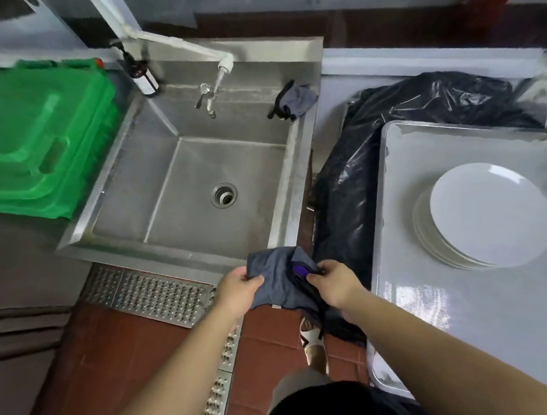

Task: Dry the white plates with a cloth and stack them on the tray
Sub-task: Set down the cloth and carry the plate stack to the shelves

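Observation:
A dark grey cloth [280,277] with a purple patch hangs in front of the sink's near rim. My left hand [238,287] grips its left edge. My right hand [333,283] pinches its right side near the purple patch. Several white plates [489,215] lie stacked on a large metal tray [426,294] at the right, apart from both hands.
A steel sink [177,192] with a tap [207,95] fills the middle, a second grey cloth [295,99] on its back right corner. Green plastic crates [40,139] stand at the left. A black plastic bag [346,185] lies between sink and tray. A floor drain grate [150,295] runs below.

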`<move>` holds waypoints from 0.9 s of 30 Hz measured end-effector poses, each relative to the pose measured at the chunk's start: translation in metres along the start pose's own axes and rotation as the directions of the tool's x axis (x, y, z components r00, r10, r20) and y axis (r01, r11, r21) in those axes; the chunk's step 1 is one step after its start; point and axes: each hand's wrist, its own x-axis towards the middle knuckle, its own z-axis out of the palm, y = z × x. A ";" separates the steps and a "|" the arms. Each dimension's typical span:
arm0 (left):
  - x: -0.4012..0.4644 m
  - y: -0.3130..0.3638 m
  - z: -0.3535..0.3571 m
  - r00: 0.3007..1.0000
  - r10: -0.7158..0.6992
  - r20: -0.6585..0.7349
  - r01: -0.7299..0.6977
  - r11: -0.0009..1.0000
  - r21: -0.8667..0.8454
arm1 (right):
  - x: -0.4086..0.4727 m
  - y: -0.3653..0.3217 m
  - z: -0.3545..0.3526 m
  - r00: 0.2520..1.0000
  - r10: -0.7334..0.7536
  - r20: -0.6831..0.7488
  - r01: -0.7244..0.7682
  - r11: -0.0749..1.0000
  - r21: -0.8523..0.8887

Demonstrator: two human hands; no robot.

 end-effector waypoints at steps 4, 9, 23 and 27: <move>0.027 0.001 -0.003 0.998 0.001 -0.068 0.003 0.998 0.061 | 0.014 -0.010 0.016 1.000 0.012 -0.013 -0.013 0.999 -0.050; 0.048 -0.003 -0.013 0.992 0.030 -0.119 -0.020 0.996 0.087 | 0.027 -0.019 0.030 0.999 0.038 -0.003 -0.038 0.996 -0.077; 0.045 -0.025 -0.017 0.994 0.056 -0.094 -0.033 0.973 0.230 | 0.013 -0.010 0.019 0.987 0.164 -0.002 -0.163 0.985 -0.055; 0.035 -0.010 0.003 0.990 0.134 -0.041 -0.120 0.962 0.244 | -0.006 -0.013 -0.001 0.995 0.095 0.032 -0.092 0.991 -0.098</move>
